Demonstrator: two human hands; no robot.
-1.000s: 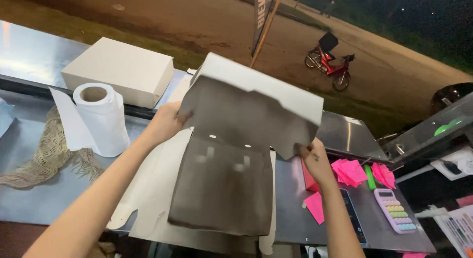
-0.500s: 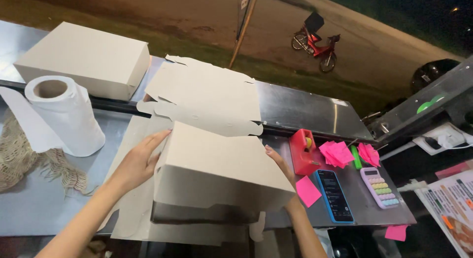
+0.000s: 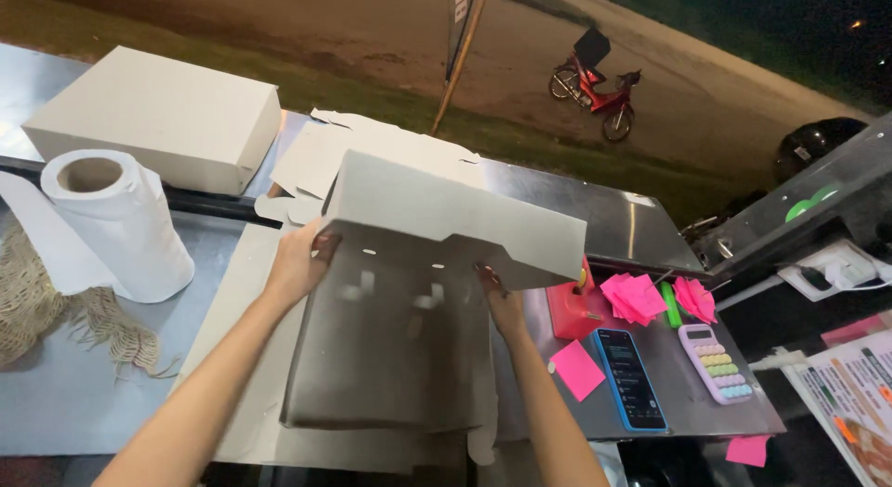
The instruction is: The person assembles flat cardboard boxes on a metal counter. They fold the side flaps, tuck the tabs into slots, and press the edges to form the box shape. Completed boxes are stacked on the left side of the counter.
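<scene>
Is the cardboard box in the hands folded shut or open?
Open: the cardboard box lies with its lid flap raised, held by both hands.

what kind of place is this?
Likely a roadside food or takeaway stall at night: a steel counter open to the road, flat cardboard box blanks, a calculator, and a scooter parked outside.

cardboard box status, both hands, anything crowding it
Left hand and right hand both grip the half-folded cardboard box, lid flap raised. It sits on flat box blanks. Paper towel roll left, red holder close right.
</scene>
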